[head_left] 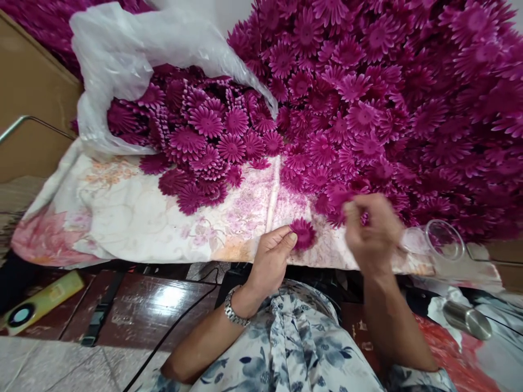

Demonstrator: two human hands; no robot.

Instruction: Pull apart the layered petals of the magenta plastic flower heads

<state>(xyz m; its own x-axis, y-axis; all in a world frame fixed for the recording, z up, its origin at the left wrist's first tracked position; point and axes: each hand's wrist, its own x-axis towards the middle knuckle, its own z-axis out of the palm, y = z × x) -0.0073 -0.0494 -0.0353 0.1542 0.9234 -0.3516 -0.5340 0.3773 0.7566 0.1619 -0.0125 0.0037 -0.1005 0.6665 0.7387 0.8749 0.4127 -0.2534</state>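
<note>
My left hand, with a metal watch on the wrist, pinches a magenta artificial flower against the floral cloth. My right hand is raised just right of it, fingers curled and blurred by motion, with a bit of magenta showing at the fingertips; what it holds is unclear. Both hands work at the near edge of a huge heap of magenta flowers.
A white plastic bag full of the same flowers lies open at the left. A clear glass jar lies by my right hand, a steel cylinder below it. A yellow-green tool and a black cable are on the floor.
</note>
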